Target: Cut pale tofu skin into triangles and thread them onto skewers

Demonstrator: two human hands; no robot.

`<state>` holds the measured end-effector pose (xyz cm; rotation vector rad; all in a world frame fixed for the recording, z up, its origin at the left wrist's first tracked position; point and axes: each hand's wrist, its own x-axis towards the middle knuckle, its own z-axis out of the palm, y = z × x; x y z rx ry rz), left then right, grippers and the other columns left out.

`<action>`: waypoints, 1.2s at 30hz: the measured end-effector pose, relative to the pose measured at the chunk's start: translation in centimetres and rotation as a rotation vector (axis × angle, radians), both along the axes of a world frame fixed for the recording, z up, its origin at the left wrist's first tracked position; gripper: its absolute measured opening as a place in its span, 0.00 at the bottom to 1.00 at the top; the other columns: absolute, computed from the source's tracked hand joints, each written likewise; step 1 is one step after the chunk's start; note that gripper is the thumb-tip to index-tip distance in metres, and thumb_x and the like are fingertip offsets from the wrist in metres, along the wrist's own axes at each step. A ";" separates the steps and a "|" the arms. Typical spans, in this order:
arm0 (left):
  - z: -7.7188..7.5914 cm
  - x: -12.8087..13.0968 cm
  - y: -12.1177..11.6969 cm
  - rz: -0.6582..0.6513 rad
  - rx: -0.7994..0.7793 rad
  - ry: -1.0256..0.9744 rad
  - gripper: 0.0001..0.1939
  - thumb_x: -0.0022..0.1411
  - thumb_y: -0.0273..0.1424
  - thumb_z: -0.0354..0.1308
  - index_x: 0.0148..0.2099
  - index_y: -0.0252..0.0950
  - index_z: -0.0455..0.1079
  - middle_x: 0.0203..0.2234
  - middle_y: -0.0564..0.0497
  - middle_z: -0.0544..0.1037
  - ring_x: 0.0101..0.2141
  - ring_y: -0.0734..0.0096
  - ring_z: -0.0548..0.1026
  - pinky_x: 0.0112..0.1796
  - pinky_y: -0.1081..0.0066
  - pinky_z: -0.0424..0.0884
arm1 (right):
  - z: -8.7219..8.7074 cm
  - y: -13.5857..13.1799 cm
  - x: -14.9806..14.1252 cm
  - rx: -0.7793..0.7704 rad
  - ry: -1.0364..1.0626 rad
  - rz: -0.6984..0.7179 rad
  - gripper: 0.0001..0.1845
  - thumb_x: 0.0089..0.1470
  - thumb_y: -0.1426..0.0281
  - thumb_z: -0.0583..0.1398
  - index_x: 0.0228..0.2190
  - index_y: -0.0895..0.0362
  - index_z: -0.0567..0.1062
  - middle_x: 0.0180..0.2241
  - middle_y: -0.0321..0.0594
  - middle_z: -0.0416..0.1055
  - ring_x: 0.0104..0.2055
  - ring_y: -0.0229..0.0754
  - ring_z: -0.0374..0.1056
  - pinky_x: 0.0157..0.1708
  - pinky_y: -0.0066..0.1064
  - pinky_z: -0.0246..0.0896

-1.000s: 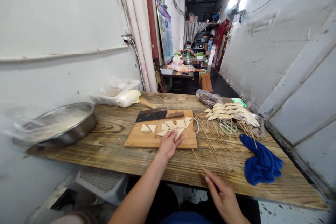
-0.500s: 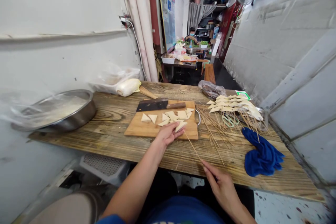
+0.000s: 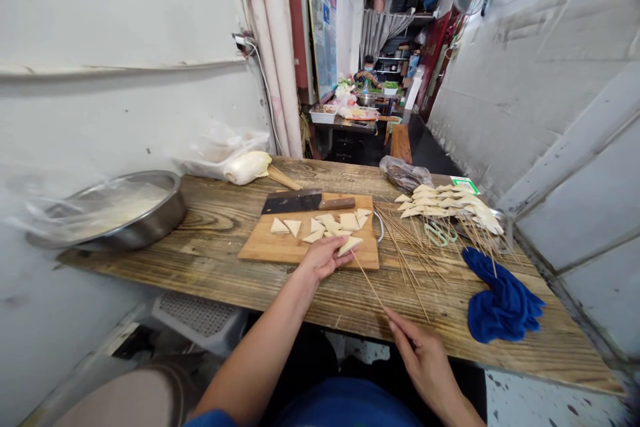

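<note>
My left hand (image 3: 320,259) pinches a pale triangular tofu piece (image 3: 349,245) at the front edge of the wooden cutting board (image 3: 270,248). My right hand (image 3: 423,355), near the table's front edge, grips the end of a thin bamboo skewer (image 3: 367,280) whose tip points at that triangle. More tofu triangles (image 3: 325,223) lie on the board beside a cleaver (image 3: 300,201). Loose skewers (image 3: 407,247) are spread right of the board.
A pile of skewered tofu (image 3: 450,203) and green scissors (image 3: 439,232) lie at the right, with a blue cloth (image 3: 503,300) nearer me. A steel basin (image 3: 125,210) sits at the left, a white vegetable (image 3: 246,167) behind. Another person sits far down the corridor.
My left hand has lifted one triangle off the board's front edge. My right hand has picked a skewer up from the table and aimed its tip at the triangle.
</note>
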<state>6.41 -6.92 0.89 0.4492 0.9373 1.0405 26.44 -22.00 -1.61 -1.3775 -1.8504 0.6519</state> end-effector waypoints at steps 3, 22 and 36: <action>0.1 0.0 -0.2 -0.012 0.007 0.011 0.04 0.57 0.21 0.54 0.36 0.25 0.68 0.32 0.40 0.77 0.32 0.64 0.77 0.31 0.68 0.76 | 0.0 -0.2 0.0 -0.028 -0.011 -0.010 0.19 0.58 0.64 0.51 0.47 0.57 0.72 0.44 0.43 0.72 0.46 0.43 0.69 0.47 0.34 0.65; 2.7 0.6 -3.4 -0.244 0.162 -0.018 0.06 0.52 0.26 0.62 0.33 0.27 0.72 0.33 0.41 0.78 0.33 0.66 0.77 0.35 0.70 0.75 | 0.4 -0.3 -2.2 0.163 -0.006 -0.070 0.17 0.59 0.67 0.49 0.43 0.61 0.73 0.38 0.46 0.75 0.39 0.41 0.73 0.39 0.25 0.69; 5.0 1.1 -5.3 -0.269 0.256 -0.006 0.16 0.44 0.34 0.67 0.35 0.28 0.74 0.35 0.41 0.77 0.36 0.64 0.76 0.36 0.69 0.73 | -0.5 -0.3 -2.1 0.391 -0.065 0.000 0.19 0.58 0.75 0.49 0.50 0.59 0.67 0.42 0.45 0.73 0.41 0.41 0.72 0.39 0.25 0.69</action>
